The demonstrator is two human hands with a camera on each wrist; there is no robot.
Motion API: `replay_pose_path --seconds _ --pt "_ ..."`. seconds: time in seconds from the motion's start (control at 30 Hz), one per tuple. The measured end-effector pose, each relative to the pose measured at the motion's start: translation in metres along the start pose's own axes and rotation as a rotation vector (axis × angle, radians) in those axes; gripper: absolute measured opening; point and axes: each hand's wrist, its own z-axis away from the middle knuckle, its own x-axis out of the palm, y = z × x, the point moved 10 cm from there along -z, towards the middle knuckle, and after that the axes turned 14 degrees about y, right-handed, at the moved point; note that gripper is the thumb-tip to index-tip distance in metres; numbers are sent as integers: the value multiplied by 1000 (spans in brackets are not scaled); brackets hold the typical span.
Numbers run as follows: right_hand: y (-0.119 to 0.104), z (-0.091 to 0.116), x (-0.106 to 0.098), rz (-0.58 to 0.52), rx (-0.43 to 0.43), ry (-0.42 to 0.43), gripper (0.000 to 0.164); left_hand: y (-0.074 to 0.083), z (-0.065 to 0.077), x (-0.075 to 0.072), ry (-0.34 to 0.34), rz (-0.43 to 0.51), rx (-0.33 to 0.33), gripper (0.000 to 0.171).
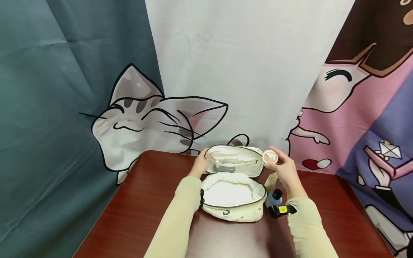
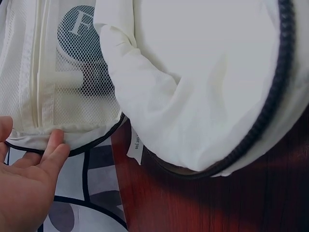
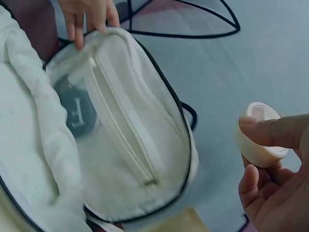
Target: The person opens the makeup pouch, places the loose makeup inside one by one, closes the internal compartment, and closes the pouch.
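Observation:
An off-white cosmetic bag (image 1: 233, 215) stands unzipped on the table, its lid (image 1: 233, 172) tipped back behind it. My left hand (image 1: 200, 164) grips the lid's left rim, with fingertips on both the mesh side and the outer side. Behind the lid's zipped mesh pocket (image 3: 123, 123) sits a dark green round item (image 2: 77, 34) marked with a letter F, beside a pale tube-like item (image 2: 67, 79). To the right of the lid, my right hand (image 1: 285, 167) pinches a small round cream-coloured pot (image 3: 260, 150) between thumb and fingers, raised off the table. Its contents are hard to make out.
A blue bottle with a black cap (image 1: 275, 197) stands right of the bag, close to my right wrist. A tan item (image 1: 271, 181) is behind it, partly hidden. The reddish-brown table (image 1: 145, 200) meets a printed cartoon curtain (image 1: 245, 71) at its back edge.

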Motion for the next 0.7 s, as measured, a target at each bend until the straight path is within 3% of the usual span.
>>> replay_pose_path --seconds 0.27,0.5,0.7 --pt "7 1 35 -49 74 -89 59 0 -1 0 -10 -18 13 45" --pt "9 -5 61 63 6 -126 48 0 -2 1 -8 -18 16 45" --pt "22 -12 84 130 -51 -118 49 -1 -3 0 -14 -7 8 46"
